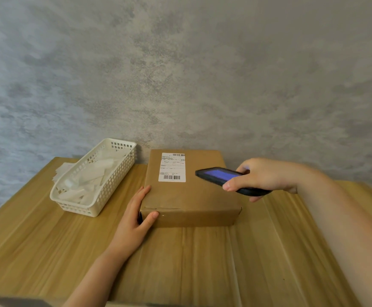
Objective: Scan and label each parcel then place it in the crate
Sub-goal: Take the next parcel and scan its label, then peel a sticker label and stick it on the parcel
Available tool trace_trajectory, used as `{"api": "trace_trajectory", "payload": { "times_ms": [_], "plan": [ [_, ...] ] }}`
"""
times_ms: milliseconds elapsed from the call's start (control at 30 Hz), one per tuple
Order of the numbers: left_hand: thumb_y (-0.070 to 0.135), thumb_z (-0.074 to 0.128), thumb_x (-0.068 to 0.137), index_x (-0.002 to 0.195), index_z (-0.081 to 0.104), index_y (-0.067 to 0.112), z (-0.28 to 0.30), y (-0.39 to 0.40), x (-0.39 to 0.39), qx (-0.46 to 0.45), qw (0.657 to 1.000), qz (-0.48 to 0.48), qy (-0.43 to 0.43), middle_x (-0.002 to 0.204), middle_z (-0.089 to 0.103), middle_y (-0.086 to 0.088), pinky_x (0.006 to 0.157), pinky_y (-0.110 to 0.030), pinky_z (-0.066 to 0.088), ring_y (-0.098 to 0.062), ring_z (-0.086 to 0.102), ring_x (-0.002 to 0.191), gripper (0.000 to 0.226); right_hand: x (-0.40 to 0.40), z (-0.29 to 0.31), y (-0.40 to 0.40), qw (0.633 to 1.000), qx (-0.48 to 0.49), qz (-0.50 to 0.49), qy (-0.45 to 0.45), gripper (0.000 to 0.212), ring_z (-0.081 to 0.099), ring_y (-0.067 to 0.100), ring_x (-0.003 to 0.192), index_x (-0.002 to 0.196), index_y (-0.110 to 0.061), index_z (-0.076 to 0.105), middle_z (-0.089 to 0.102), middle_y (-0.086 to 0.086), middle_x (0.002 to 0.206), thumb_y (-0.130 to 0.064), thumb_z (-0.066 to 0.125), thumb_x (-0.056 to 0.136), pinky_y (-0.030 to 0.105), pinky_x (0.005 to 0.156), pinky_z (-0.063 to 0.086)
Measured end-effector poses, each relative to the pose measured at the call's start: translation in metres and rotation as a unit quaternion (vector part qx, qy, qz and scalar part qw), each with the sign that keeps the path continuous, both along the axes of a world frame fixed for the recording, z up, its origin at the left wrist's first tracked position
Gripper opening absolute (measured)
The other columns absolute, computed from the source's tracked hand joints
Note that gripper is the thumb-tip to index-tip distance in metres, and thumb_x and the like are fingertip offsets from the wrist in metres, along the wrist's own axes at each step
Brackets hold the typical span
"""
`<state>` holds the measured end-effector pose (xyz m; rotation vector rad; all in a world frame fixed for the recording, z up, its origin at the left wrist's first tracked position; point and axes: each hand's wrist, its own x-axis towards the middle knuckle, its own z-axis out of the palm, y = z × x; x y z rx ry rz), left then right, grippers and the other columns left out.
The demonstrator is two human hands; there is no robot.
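Wooden tabletop [202,262] with pale lengthwise grain fills the lower view, running back to a mottled grey wall [180,63]. On it, toward the far edge and near the middle, lies the parcel [194,196]: a flat brown cardboard box, lying on its broad face, its long side running away from the camera. A white shipping label [172,167] sits on the far left part of its top, with a barcode at the upper right and another along the lower edge; the print is too small to read.

Left of the parcel, and apart from it, stands a white plastic basket [114,189] with lattice walls, set at an angle. It holds a loose heap of white paper slips [89,173], and a few more white slips lie on the tabletop behind its left wall.

The left hand [136,216] rests on the near left corner of the parcel, fingers straight along the left edge and thumb pressed on the front face. The right hand [267,176] is curled round a dark handheld scanner [227,179] with a lit blue screen, held above the parcel's right side with its front end pointing toward the label.
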<state>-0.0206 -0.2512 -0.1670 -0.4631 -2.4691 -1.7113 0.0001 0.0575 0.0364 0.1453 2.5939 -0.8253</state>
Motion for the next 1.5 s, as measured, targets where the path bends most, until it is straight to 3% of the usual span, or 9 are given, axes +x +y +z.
{"api": "trace_trajectory", "payload": {
  "times_ms": [133,233,567,700,833,1033,1200,1333,1500],
  "plan": [
    [0.06,0.057,0.082,0.145,0.032,0.053,0.001,0.0,0.002,-0.003,1.0,-0.001,-0.003,0.156,0.031,0.02,0.12,-0.042,0.026,0.002,0.025,0.144,0.068,-0.017,-0.035,0.032,0.983,0.113,-0.107,0.1,0.071,0.065,0.02,0.07,0.085,-0.012,0.065,0.067,0.004,0.079,-0.077,0.07,0.057,0.029,0.059,0.043],
    [0.061,0.057,0.082,0.145,0.031,0.053,0.002,0.0,0.002,-0.004,1.0,-0.001,-0.002,0.156,0.031,0.019,0.12,-0.043,0.026,0.002,0.025,0.144,0.068,-0.025,-0.072,0.054,0.957,0.15,-0.191,0.157,0.067,0.06,0.021,0.067,0.082,-0.008,0.06,0.063,0.008,0.085,-0.07,0.071,0.059,0.029,0.052,0.04],
    [0.06,0.057,0.081,0.149,0.03,0.045,0.004,0.002,0.003,-0.006,1.0,0.006,-0.016,0.151,0.032,0.031,0.113,-0.028,0.03,0.006,0.031,0.14,0.074,-0.046,-0.179,0.075,0.933,0.146,-0.28,0.171,0.09,0.055,0.034,0.103,0.133,-0.001,0.041,0.047,0.019,0.125,-0.051,0.079,0.069,0.034,0.069,0.04],
    [0.06,0.058,0.079,0.15,0.029,0.043,0.004,0.004,0.005,-0.001,0.999,0.018,-0.028,0.145,0.035,0.039,0.104,-0.016,0.031,0.009,0.036,0.135,0.078,-0.041,-0.197,0.075,0.931,0.158,-0.272,0.186,0.092,0.051,0.034,0.109,0.137,-0.004,0.041,0.048,0.018,0.122,-0.056,0.075,0.068,0.037,0.076,0.044],
    [0.059,0.058,0.082,0.15,0.029,0.041,0.004,0.004,0.005,-0.009,0.999,0.025,-0.025,0.149,0.034,0.033,0.111,-0.027,0.031,0.004,0.035,0.139,0.077,-0.039,-0.202,0.078,0.931,0.154,-0.276,0.182,0.091,0.05,0.034,0.112,0.133,-0.002,0.043,0.049,0.018,0.123,-0.062,0.07,0.07,0.043,0.091,0.046],
    [0.062,0.055,0.085,0.152,0.028,0.036,0.004,0.004,0.006,-0.029,0.999,0.039,-0.011,0.154,0.031,0.028,0.117,-0.041,0.03,0.001,0.03,0.143,0.077,-0.038,-0.2,0.082,0.942,0.144,-0.251,0.17,0.099,0.048,0.032,0.119,0.14,-0.008,0.038,0.048,0.016,0.129,-0.074,0.062,0.071,0.041,0.094,0.044],
    [0.061,0.042,0.092,0.15,0.025,0.043,0.013,0.006,0.008,-0.067,0.996,0.055,0.024,0.157,0.031,0.018,0.12,-0.042,0.027,-0.001,0.028,0.144,0.063,-0.033,-0.172,0.07,0.938,0.087,-0.239,0.235,0.078,0.048,0.037,0.117,0.131,0.001,0.044,0.05,0.021,0.13,-0.061,0.054,0.085,0.046,0.092,0.046],
    [0.054,0.041,0.094,0.151,0.028,0.036,0.03,-0.003,0.006,-0.072,0.994,0.078,0.038,0.154,0.035,0.017,0.117,-0.043,0.031,-0.001,0.032,0.142,0.061,-0.032,-0.133,0.035,0.943,0.096,-0.163,0.275,0.074,0.036,0.032,0.137,0.146,-0.005,0.034,0.037,0.015,0.15,-0.055,0.047,0.094,0.045,0.11,0.035],
    [0.054,0.041,0.095,0.141,0.04,0.041,0.063,-0.038,-0.007,-0.097,0.987,0.103,0.077,0.142,0.045,0.024,0.113,-0.036,0.036,0.004,0.039,0.134,0.049,-0.035,-0.096,-0.045,0.942,0.084,-0.06,0.32,0.07,0.032,0.026,0.14,0.149,-0.012,0.028,0.034,0.009,0.153,-0.053,0.046,0.095,0.039,0.113,0.03]
  ]
}}
